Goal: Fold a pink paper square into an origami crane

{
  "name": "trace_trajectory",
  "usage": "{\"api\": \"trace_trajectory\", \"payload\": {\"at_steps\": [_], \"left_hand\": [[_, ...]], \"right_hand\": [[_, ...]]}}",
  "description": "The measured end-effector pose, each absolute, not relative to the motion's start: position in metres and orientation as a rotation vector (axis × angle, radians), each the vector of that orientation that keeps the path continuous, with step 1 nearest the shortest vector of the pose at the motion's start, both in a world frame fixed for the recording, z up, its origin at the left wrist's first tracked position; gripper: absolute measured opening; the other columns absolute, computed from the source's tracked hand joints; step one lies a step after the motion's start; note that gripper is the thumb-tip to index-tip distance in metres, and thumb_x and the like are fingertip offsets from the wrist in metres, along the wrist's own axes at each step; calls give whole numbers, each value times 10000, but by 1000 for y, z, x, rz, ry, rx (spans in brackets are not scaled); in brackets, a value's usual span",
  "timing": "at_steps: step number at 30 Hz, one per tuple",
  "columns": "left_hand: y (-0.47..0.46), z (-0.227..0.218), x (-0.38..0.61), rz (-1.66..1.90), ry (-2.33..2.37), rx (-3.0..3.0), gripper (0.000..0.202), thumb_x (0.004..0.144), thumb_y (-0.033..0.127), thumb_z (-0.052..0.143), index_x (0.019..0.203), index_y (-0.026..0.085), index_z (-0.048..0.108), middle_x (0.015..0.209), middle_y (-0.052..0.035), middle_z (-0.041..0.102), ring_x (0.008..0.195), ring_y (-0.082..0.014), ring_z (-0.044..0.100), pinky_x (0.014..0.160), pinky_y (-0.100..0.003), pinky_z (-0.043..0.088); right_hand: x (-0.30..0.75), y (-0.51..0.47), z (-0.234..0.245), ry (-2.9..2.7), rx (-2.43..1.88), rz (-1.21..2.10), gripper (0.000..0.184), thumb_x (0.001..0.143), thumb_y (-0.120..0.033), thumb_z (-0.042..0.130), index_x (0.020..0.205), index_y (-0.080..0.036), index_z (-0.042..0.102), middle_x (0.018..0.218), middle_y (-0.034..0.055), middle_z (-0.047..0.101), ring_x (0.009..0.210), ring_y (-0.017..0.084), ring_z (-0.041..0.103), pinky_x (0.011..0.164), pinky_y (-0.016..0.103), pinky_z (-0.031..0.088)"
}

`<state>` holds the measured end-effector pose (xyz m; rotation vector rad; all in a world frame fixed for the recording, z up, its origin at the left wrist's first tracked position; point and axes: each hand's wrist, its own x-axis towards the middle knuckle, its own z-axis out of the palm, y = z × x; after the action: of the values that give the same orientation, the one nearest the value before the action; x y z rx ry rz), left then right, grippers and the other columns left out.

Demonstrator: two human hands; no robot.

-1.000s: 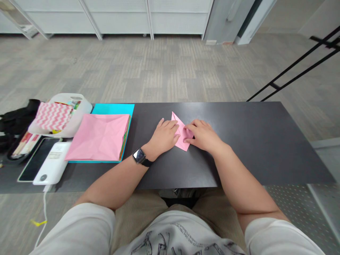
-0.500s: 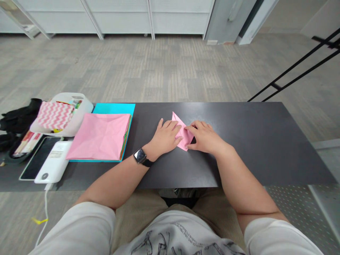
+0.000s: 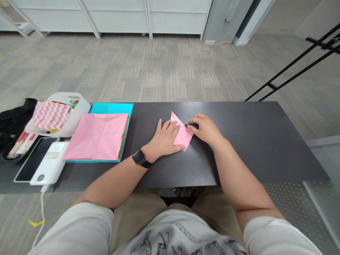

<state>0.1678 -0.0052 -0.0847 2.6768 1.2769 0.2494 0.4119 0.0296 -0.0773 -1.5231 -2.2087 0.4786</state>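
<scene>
A folded piece of pink paper with crease lines lies on the dark table, one pointed corner toward the far edge. My left hand rests flat over its left part with fingers spread, covering some of it. At the paper's right edge, my right hand is closed on a small black object. Its tip reaches the paper's edge; its exact kind is hard to make out, and the fingers partly hide it.
Left of my hands lies a stack of pink paper on a blue sheet. Beyond it are a white basket with a zigzag-patterned cloth, a phone, a white power bank with a cable, and black items.
My right hand has shifted slightly up and off the paper's surface, and the black object now shows between its fingers at the edge. My left fingers have spread wider over the paper.
</scene>
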Motion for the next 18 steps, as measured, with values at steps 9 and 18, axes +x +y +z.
{"api": "trace_trajectory", "payload": {"at_steps": [9,18], "left_hand": [[-4,-87,170,312,1023,2696,687,1000,606,663,1534,181,581,1628,-181,532,1547,-359,449,1367,-602,206],[-7,-84,173,337,878,2681,628,952,544,763,1446,176,636,1586,-178,563,1508,-361,502,1341,-569,313]], "right_hand": [[413,32,-92,-2240,-1693,320,466,890,-406,806,1327,-267,728,1431,149,631,1392,400,556,1206,630,425],[412,35,-100,-2210,-1848,273,682,956,-525,689,1563,-240,564,1682,194,454,1623,467,309,1312,735,196]]}}
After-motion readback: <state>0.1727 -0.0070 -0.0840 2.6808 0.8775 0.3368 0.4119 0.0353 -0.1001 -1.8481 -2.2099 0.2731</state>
